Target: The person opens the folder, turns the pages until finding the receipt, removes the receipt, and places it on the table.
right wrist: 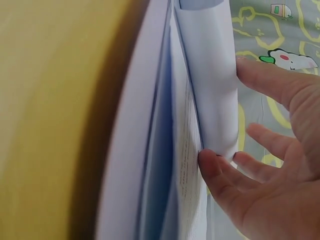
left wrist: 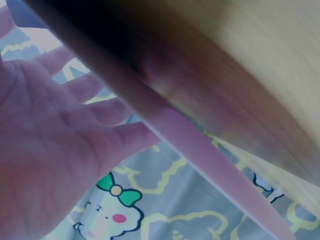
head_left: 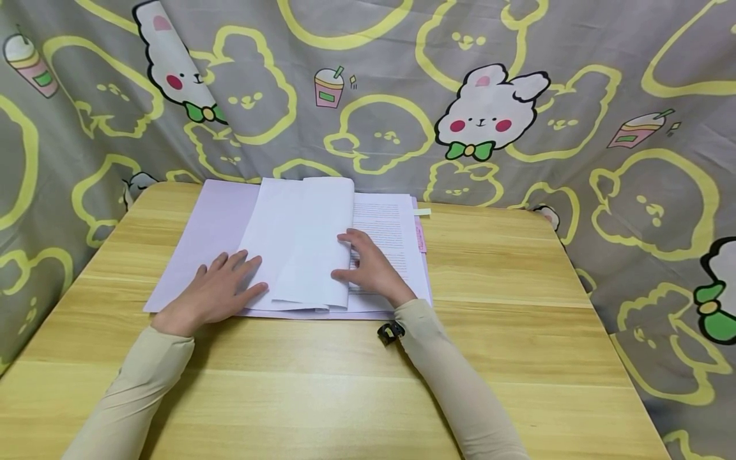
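Your left hand (head_left: 214, 291) spread over the lilac folder (head_left: 209, 223) and white sheets (head_left: 299, 243), your right hand (head_left: 372, 265), thumb and fingers parted, touching the sheets' folded edge, wooden table (head_left: 322, 383) beneath.

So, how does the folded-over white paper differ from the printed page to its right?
The folded-over paper shows no visible print; the printed page carries lines of text. The folded-over paper curves at its right edge, while the printed page lies flatter. The folded-over paper lies on top; the printed page is partly covered. Both are white and lie in the open lilac folder.
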### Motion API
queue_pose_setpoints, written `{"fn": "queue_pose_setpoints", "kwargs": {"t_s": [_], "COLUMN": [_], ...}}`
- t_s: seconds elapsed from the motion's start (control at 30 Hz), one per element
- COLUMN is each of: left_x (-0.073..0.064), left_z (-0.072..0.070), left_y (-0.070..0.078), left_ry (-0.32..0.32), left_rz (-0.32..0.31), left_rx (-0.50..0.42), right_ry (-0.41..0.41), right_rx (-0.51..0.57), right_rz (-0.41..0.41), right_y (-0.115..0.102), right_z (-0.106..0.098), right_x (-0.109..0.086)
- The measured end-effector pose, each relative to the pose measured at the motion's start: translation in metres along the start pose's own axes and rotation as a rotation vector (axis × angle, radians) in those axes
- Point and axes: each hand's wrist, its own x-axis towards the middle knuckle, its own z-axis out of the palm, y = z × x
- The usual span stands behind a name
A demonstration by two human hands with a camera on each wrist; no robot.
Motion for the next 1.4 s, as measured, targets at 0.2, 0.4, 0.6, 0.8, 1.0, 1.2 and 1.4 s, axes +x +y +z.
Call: {"fn": "queue_pose_setpoints", "kwargs": {"t_s": [0.2, 0.4, 0.6, 0.8, 1.0, 1.2, 1.4], "left_x": [0.000, 0.000, 0.001, 0.001, 0.001, 0.001, 0.002], "left_z": [0.000, 0.001, 0.001, 0.001, 0.000, 0.001, 0.001], "left_y": [-0.001, -0.001, 0.000, 0.000, 0.000, 0.000, -0.001], "left_ry": [0.000, 0.000, 0.002, 0.002, -0.002, -0.001, 0.002], "left_rz": [0.003, -0.001, 0.001, 0.003, 0.002, 0.002, 0.004], "left_rx": [0.008, 0.005, 0.006, 0.015, 0.013, 0.015, 0.011], "right_ry": [-0.001, -0.013, -0.043, -0.064, -0.081, -0.093, -0.110], "right_rx": [-0.022, -0.020, -0.028, -0.016, -0.056, -0.086, -0.128], "right_rz": [-0.019, -0.020, -0.024, -0.022, -0.031, -0.036, -0.044], "right_y": [-0.001, -0.004, -0.010, -0.014, -0.015, -0.018, -0.022], "right_z": [0.004, 0.008, 0.013, 0.016, 0.019, 0.020, 0.020], "right_x": [0.001, 0.000, -0.002, -0.004, -0.004, -0.004, -0.006]}}
